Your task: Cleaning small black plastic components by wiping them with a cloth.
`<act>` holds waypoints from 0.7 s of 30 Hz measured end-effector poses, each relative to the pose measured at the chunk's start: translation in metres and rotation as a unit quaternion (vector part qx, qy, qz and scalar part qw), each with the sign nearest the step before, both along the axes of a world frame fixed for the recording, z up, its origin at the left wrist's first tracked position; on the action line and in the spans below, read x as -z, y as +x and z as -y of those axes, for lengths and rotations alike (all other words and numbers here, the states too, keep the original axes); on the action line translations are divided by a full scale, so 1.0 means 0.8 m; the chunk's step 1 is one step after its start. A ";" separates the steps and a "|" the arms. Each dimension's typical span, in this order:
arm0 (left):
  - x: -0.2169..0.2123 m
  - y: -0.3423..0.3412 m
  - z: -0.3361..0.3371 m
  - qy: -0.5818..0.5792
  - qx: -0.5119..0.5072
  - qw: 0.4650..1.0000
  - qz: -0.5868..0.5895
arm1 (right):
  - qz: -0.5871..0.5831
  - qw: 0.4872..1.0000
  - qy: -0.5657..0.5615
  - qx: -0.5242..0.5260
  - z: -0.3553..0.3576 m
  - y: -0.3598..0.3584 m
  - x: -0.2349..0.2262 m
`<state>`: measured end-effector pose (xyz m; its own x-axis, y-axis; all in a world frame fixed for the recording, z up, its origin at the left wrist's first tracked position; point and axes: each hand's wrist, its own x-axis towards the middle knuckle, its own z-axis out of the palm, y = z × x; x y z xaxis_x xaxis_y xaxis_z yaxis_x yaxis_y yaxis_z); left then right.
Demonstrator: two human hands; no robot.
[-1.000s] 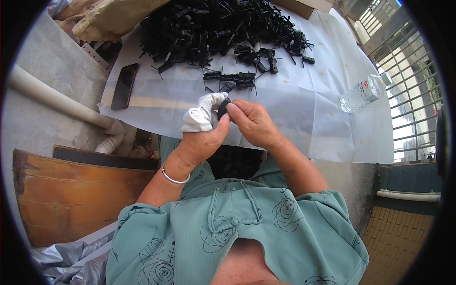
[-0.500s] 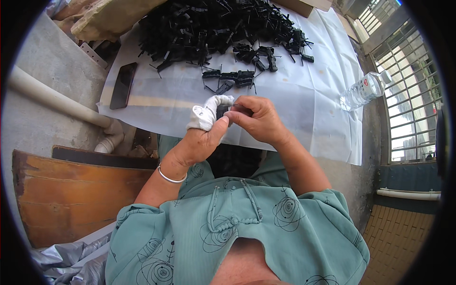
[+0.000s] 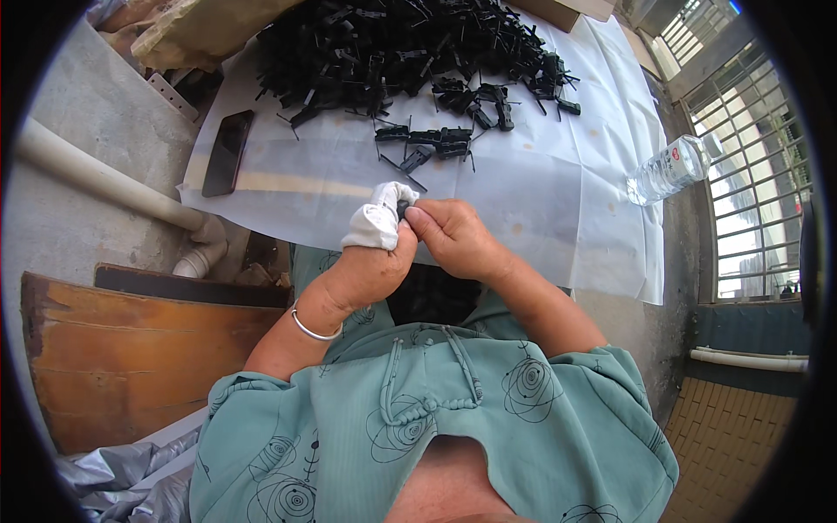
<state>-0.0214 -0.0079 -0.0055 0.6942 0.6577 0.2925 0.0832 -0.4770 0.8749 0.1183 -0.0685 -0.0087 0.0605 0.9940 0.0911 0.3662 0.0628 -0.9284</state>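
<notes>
My left hand (image 3: 380, 253), its fingers wrapped in a white cloth covering (image 3: 377, 223), is closed around a small black plastic part (image 3: 402, 209). From the other side my right hand (image 3: 455, 237) pinches the same part, and the two hands meet at the table's near edge. Most of the part is hidden by my fingers. Just beyond lie a few loose black plastic parts (image 3: 440, 141) with thin prongs. Behind them rises a big heap of similar black parts (image 3: 392, 57).
A white sheet (image 3: 558, 192) covers the table. On it a dark phone (image 3: 228, 154) lies at the left, and a clear water bottle (image 3: 670, 170) rests at the right edge. A cardboard box (image 3: 562, 12) stands at the back. Below left are a pipe (image 3: 113, 177) and a wooden board (image 3: 131, 357).
My right hand has turned and lowered, its fingers now curled tighter against the left hand. The black part is more covered than before.
</notes>
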 end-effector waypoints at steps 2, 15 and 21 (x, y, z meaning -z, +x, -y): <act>-0.013 -0.007 0.002 -0.052 0.028 0.997 -0.045 | -0.026 0.999 -0.009 -0.039 -0.001 0.013 0.005; 0.018 -0.018 -0.031 -0.343 -0.072 0.937 -0.011 | 0.222 0.962 0.099 0.122 -0.007 0.026 0.022; 0.023 -0.001 -0.030 -0.556 0.077 0.790 0.245 | 0.156 0.981 0.113 0.028 0.013 0.020 0.009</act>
